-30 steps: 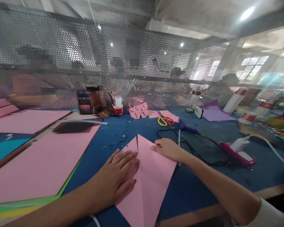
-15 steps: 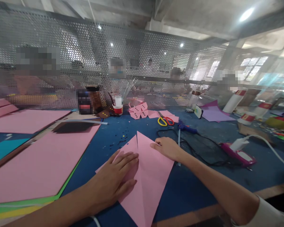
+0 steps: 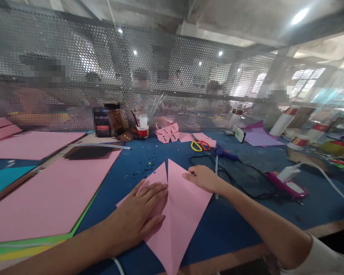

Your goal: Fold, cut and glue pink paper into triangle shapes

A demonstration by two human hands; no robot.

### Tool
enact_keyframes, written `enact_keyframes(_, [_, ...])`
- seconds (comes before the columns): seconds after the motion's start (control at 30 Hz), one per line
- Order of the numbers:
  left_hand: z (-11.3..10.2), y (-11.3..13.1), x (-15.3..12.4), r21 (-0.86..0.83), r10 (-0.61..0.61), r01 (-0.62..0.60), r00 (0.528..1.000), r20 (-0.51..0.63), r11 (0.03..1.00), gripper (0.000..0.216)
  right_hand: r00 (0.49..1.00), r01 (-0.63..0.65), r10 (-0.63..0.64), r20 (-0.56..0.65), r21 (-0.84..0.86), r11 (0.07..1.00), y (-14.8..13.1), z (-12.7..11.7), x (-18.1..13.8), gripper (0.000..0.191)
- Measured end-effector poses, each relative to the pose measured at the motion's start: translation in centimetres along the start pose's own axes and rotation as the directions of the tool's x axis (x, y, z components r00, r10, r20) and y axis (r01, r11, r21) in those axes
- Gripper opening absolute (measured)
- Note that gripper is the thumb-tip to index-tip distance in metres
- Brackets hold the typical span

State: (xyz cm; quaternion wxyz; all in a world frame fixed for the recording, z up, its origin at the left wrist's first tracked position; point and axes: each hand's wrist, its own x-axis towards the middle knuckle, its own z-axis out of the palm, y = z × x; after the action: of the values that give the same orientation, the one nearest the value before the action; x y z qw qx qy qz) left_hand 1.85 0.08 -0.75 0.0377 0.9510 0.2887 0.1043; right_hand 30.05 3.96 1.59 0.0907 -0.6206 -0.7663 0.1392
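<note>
A folded pink paper sheet [image 3: 180,206] lies on the blue table [image 3: 235,225] in front of me, with a crease running down its middle and two pointed flaps at its far end. My left hand [image 3: 140,215] rests flat on the left flap, fingers stretched out beside the crease. My right hand [image 3: 202,178] presses its curled fingers on the upper right edge of the paper.
Large pink sheets [image 3: 46,194] over green and yellow ones lie at the left. Scissors [image 3: 200,145], a glue gun [image 3: 226,154] with black cable, pink cut-outs [image 3: 167,133], jars and cups stand at the back. A perforated metal screen [image 3: 172,80] separates other people's benches.
The paper's left flap has spread a little farther out to the left under my left hand. Both hands have stayed nearly in place.
</note>
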Motion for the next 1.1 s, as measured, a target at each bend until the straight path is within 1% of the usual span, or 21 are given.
enact_keyframes(0.07, [-0.1,0.0,-0.1,-0.002,0.002,-0.002,1.000,0.006,1.000,0.058,1.000,0.009,-0.009,0.026,0.017,1.000,0.2,-0.2,0.0,0.042])
enact_keyframes(0.33, [0.1,-0.1,0.0,-0.004,-0.005,0.005,1.000,-0.001,1.000,0.059,0.996,0.005,-0.007,0.084,0.020,1.000,-0.2,-0.8,-0.2,0.031])
enact_keyframes(0.43, [0.0,0.0,0.0,-0.008,0.008,-0.008,1.000,-0.023,1.000,0.058,0.996,0.043,-0.046,0.079,0.031,0.999,0.1,-0.9,-0.2,0.035])
enact_keyframes(0.57, [-0.3,0.1,0.1,-0.002,0.016,-0.016,0.999,-0.043,1.000,0.059,0.991,0.092,-0.100,0.091,0.085,0.992,0.9,-0.8,-0.1,0.039])
enact_keyframes(0.63, [-0.5,0.1,0.1,0.009,0.018,-0.018,0.998,-0.059,1.000,0.059,0.992,0.089,-0.097,0.085,0.093,0.992,1.0,-0.7,0.0,0.038])
enact_keyframes(0.73, [-0.6,0.1,0.0,0.028,0.033,-0.031,0.996,-0.088,0.999,0.059,0.996,0.073,-0.076,0.038,0.078,0.994,0.9,-0.6,0.1,0.035])
enact_keyframes(0.87, [-0.4,-0.1,-0.1,0.030,0.049,-0.048,0.998,-0.050,0.998,0.057,0.999,0.054,-0.054,-0.004,0.070,0.996,0.9,-0.6,0.2,0.035])
enact_keyframes(0.97, [-0.3,-0.2,-0.1,0.017,0.046,-0.046,0.999,-0.011,0.999,0.056,0.999,0.040,-0.041,0.014,0.066,0.997,1.0,-0.7,0.2,0.036])
enact_keyframes(1.1, [-0.4,0.1,0.0,0.008,0.037,-0.037,0.999,-0.001,0.999,0.055,0.999,0.035,-0.036,0.036,0.014,0.999,1.1,-0.8,0.1,0.037])
